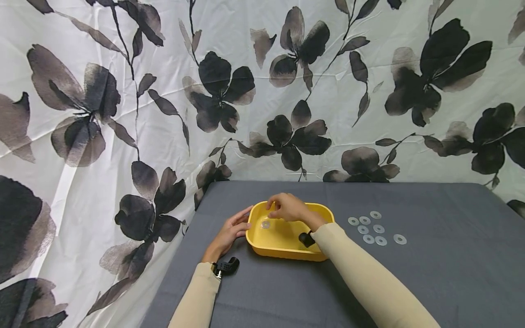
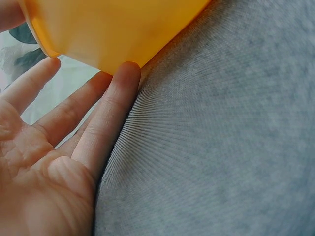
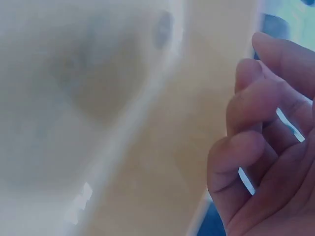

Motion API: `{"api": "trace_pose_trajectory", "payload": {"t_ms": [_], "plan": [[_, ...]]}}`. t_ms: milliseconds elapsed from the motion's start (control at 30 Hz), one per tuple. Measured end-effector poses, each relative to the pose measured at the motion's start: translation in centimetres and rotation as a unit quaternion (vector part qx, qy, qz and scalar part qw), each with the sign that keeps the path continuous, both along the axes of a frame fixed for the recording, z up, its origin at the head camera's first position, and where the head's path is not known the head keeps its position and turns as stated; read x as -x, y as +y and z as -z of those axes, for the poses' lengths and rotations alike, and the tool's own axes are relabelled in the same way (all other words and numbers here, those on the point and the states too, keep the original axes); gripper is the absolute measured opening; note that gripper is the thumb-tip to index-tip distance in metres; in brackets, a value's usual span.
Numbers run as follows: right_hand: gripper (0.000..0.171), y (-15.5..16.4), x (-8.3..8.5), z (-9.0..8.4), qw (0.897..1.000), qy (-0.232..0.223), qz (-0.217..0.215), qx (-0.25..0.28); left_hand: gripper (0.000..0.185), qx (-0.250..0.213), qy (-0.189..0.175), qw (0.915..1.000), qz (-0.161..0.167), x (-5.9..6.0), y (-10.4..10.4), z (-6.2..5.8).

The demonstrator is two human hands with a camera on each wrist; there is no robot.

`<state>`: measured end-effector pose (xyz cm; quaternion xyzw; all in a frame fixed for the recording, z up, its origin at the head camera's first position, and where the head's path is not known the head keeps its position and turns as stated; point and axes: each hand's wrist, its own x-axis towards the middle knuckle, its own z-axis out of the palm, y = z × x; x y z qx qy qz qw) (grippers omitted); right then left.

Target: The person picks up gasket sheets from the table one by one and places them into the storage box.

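A: Item one, leftmost — left hand [image 1: 230, 231]?
B: Flat and relaxed on the grey woven tablecloth [image 1: 430, 273], fingers straight, tips touching the outer left wall of the shallow yellow plastic tray [image 1: 283, 250]. The left wrist view confirms it: fingertips [image 2: 127, 73] against the tray's underside edge, nothing gripped.

A: Item two, the tray contents?
B: One clear round disc with a centre hole [image 1: 265, 224] lies on the tray floor, near the left end. No other disc shows inside.

A: Item three, right hand [image 1: 287, 207]?
B: Over the tray, fingers loosely curled and drawn together; whether they pinch anything I cannot tell — the right wrist view is blurred, showing only bent fingers [image 3: 256, 123] above the pale tray floor.

A: Item four, far right?
B: Seven matching clear discs [image 1: 375, 228] loose on the cloth, well apart from the tray.

A: Progress?
B: By my judgement, early: one disc in, seven outside.
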<state>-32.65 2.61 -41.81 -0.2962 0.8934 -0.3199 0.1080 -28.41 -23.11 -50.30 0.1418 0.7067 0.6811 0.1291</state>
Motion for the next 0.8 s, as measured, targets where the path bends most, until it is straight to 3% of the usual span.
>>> {"api": "trace_pose_trajectory", "payload": {"t_ms": [200,367,600,800], "plan": [[0.020,5.3,-0.3,-2.2,0.999,-0.016,-0.004,0.045,0.064,-0.004,0.005,0.9999,-0.009,0.0,0.3,0.2],[0.021,11.1,-1.1,-2.6,0.996,-0.016,0.049,0.075,0.063,-0.006,0.004,0.9999,-0.015,0.0,0.4,0.3],[0.028,19.0,-2.7,-0.6,0.982,0.003,0.157,0.104,0.062,-0.002,0.008,0.9998,-0.018,0.0,0.5,0.4],[0.033,23.1,-3.0,2.0,0.974,0.008,0.216,0.073,0.062,0.000,0.013,0.9997,-0.021,0.0,0.7,0.5]]}}
